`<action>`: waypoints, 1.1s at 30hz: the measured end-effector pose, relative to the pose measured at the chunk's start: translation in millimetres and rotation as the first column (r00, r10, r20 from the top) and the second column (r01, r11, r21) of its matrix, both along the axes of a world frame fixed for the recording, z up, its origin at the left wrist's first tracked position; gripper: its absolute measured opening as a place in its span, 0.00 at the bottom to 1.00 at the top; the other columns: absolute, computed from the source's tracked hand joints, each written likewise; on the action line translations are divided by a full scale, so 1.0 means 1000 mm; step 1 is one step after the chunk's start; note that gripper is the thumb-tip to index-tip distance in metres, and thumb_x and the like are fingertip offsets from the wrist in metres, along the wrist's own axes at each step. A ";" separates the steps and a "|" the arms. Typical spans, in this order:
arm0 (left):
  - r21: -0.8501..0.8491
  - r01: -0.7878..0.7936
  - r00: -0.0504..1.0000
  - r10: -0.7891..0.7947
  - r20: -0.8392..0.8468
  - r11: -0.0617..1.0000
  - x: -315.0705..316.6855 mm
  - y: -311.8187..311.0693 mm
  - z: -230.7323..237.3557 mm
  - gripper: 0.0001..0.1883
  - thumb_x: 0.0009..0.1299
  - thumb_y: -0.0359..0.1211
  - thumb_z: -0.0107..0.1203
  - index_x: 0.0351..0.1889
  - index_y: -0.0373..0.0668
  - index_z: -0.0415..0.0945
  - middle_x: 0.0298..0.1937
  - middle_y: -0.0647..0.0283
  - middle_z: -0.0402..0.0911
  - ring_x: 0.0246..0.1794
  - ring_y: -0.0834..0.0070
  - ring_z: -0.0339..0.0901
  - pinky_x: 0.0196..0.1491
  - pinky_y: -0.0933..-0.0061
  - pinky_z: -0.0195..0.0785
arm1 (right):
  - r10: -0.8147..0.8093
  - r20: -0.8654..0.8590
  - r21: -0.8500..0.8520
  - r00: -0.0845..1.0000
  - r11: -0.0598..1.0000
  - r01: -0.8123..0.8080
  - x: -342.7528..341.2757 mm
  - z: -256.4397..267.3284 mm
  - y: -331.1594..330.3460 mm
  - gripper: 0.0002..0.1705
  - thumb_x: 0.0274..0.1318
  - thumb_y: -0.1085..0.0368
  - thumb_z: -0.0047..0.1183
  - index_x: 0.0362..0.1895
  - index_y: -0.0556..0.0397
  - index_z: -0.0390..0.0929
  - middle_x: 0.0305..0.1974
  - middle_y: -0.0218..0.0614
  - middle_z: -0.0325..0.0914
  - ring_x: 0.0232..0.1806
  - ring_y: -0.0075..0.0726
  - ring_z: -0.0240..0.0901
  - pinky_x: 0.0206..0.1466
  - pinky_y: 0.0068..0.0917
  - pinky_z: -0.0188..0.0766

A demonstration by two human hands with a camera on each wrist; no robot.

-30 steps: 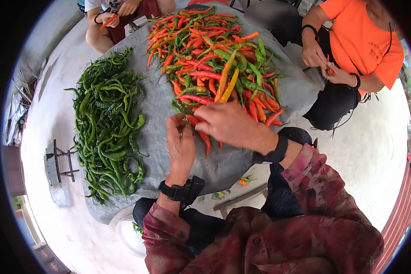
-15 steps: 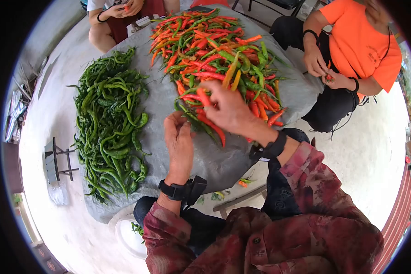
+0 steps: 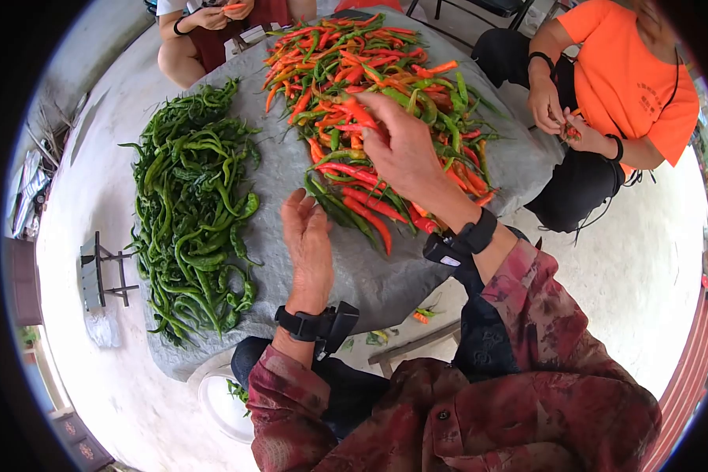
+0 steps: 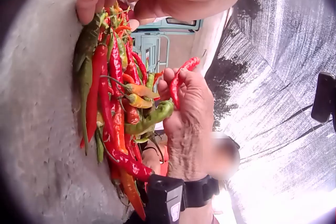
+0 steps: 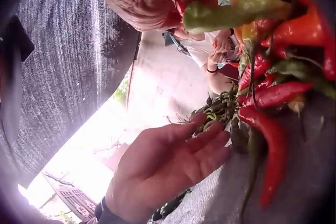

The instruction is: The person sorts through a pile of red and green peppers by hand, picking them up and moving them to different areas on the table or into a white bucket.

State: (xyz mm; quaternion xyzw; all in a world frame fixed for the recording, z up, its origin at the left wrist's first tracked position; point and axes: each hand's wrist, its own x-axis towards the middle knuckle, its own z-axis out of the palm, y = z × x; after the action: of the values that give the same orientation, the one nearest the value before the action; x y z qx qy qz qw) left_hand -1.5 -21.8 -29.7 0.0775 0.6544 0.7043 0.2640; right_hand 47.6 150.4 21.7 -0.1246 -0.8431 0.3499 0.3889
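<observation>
Over the near part of the heap of mixed red, orange and green chili peppers (image 3: 354, 75), my right hand (image 3: 409, 153) holds a red chili pepper (image 4: 177, 88) between thumb and curled fingers. In the left wrist view that pepper stands up out of the right hand's grip. My left hand (image 3: 308, 248) hovers at the heap's near left edge, fingers relaxed and palm bare in the right wrist view. Beside its fingertips lie a dark green chili pepper (image 3: 332, 206) and a red chili pepper (image 3: 372, 224), both on the grey sheet (image 3: 279, 169).
A long pile of green chili peppers (image 3: 193, 212) lies on the sheet to the left. A person in an orange shirt (image 3: 633, 82) sits at the right, another person's hands (image 3: 210, 17) work at the far left. A white basin (image 3: 216, 405) is on the floor.
My hands were close together at the heap's near edge. The right hand has since moved up and away over the heap with a red chili pepper, while the left stayed nearly in place.
</observation>
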 end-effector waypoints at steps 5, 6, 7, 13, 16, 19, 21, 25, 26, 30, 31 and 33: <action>0.042 0.006 0.999 -0.008 0.037 0.999 0.000 0.001 -0.002 0.28 0.71 0.32 0.48 0.69 0.43 0.56 0.63 0.54 0.64 0.61 0.67 0.65 0.59 0.65 0.62 | 0.006 0.382 0.233 0.924 0.967 -0.103 -0.015 -0.013 0.000 0.26 0.52 0.69 0.56 0.58 0.56 0.69 0.44 0.49 0.78 0.44 0.53 0.77 0.44 0.43 0.74; 0.064 0.005 0.999 -0.009 0.050 0.998 0.000 0.001 -0.002 0.28 0.71 0.32 0.48 0.69 0.43 0.56 0.63 0.54 0.64 0.61 0.66 0.65 0.59 0.64 0.62 | -0.046 0.562 0.274 0.826 0.952 -0.133 -0.017 -0.012 -0.002 0.27 0.52 0.68 0.57 0.58 0.56 0.69 0.43 0.49 0.78 0.45 0.52 0.77 0.44 0.43 0.74; 0.063 -0.001 0.999 -0.003 0.052 0.998 0.002 0.002 -0.002 0.28 0.71 0.32 0.48 0.69 0.43 0.56 0.63 0.54 0.64 0.61 0.66 0.65 0.59 0.64 0.62 | -0.054 0.555 0.357 0.830 0.917 -0.179 -0.018 -0.016 -0.001 0.26 0.51 0.67 0.58 0.56 0.55 0.69 0.41 0.47 0.79 0.43 0.51 0.77 0.42 0.44 0.74; 0.072 0.046 0.995 -0.052 0.083 0.996 0.003 0.001 0.004 0.28 0.69 0.32 0.47 0.69 0.43 0.57 0.62 0.55 0.65 0.58 0.67 0.67 0.57 0.65 0.64 | -0.087 0.551 0.457 0.830 0.864 -0.213 -0.013 -0.022 0.005 0.07 0.45 0.69 0.54 0.31 0.58 0.77 0.25 0.49 0.78 0.31 0.54 0.79 0.33 0.45 0.74; 0.076 0.021 0.994 -0.029 0.106 0.997 -0.001 -0.002 0.006 0.28 0.69 0.32 0.48 0.68 0.44 0.59 0.61 0.57 0.66 0.55 0.70 0.67 0.54 0.67 0.65 | -0.135 0.598 0.376 0.790 0.917 -0.129 -0.008 -0.014 0.004 0.07 0.45 0.68 0.52 0.29 0.58 0.78 0.27 0.51 0.78 0.33 0.56 0.79 0.35 0.47 0.74; 0.097 0.009 0.994 -0.019 0.108 0.995 -0.003 -0.002 0.007 0.27 0.68 0.31 0.48 0.67 0.44 0.61 0.59 0.60 0.68 0.53 0.73 0.68 0.51 0.68 0.65 | -0.081 0.473 0.185 0.877 0.983 -0.009 0.000 -0.007 0.012 0.11 0.51 0.64 0.49 0.34 0.59 0.75 0.31 0.52 0.78 0.34 0.56 0.78 0.38 0.47 0.74; 0.103 0.001 0.994 -0.012 0.108 0.995 -0.003 -0.002 0.007 0.26 0.68 0.31 0.49 0.66 0.45 0.62 0.57 0.61 0.69 0.52 0.74 0.68 0.50 0.70 0.64 | 0.047 0.376 -0.177 0.926 0.984 0.022 0.010 0.006 0.018 0.13 0.59 0.61 0.47 0.39 0.60 0.71 0.30 0.51 0.76 0.30 0.50 0.76 0.36 0.42 0.73; 0.122 -0.006 0.994 -0.007 0.109 0.993 -0.004 -0.002 0.007 0.26 0.68 0.31 0.48 0.66 0.45 0.62 0.56 0.62 0.69 0.52 0.74 0.68 0.50 0.69 0.64 | 0.142 -0.056 -0.609 0.988 0.779 -0.147 0.018 0.014 0.007 0.16 0.66 0.61 0.46 0.51 0.59 0.69 0.28 0.36 0.74 0.30 0.27 0.71 0.33 0.31 0.69; 0.119 -0.021 0.996 0.010 0.090 0.993 -0.004 -0.002 0.007 0.26 0.68 0.31 0.49 0.66 0.45 0.62 0.56 0.62 0.69 0.52 0.74 0.68 0.50 0.70 0.64 | 0.137 -0.057 -0.612 0.989 0.778 -0.143 0.018 0.016 0.003 0.16 0.66 0.61 0.46 0.51 0.59 0.69 0.28 0.36 0.74 0.30 0.27 0.71 0.33 0.31 0.69; 0.109 -0.048 0.998 0.043 0.053 0.993 -0.007 0.000 0.007 0.26 0.68 0.30 0.49 0.65 0.45 0.62 0.57 0.62 0.68 0.53 0.74 0.68 0.50 0.70 0.65 | 0.093 0.279 -0.021 0.956 0.996 -0.091 0.009 -0.002 -0.008 0.12 0.60 0.64 0.50 0.44 0.59 0.70 0.32 0.51 0.77 0.35 0.58 0.76 0.37 0.47 0.72; 0.104 -0.045 0.998 0.039 0.054 0.994 -0.007 0.000 0.006 0.26 0.68 0.30 0.49 0.65 0.45 0.62 0.57 0.62 0.68 0.53 0.74 0.68 0.50 0.70 0.65 | 0.093 0.331 0.041 0.939 0.993 -0.113 0.007 -0.008 -0.010 0.11 0.58 0.65 0.51 0.42 0.58 0.71 0.32 0.51 0.77 0.36 0.59 0.76 0.38 0.48 0.72; 0.109 -0.018 0.998 0.011 0.065 0.994 -0.007 0.000 0.004 0.26 0.68 0.30 0.50 0.65 0.44 0.62 0.56 0.62 0.68 0.52 0.74 0.68 0.50 0.71 0.65 | 0.105 0.311 0.174 0.945 0.971 -0.165 0.003 -0.021 -0.009 0.10 0.54 0.67 0.52 0.40 0.57 0.72 0.33 0.49 0.78 0.37 0.59 0.76 0.40 0.49 0.72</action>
State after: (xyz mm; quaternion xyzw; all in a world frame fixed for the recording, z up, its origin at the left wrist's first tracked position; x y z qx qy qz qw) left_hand -8.9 -22.3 -25.2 0.0645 0.6065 0.7433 0.2750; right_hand 51.1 141.1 1.0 -0.0788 -0.9294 0.2672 0.2420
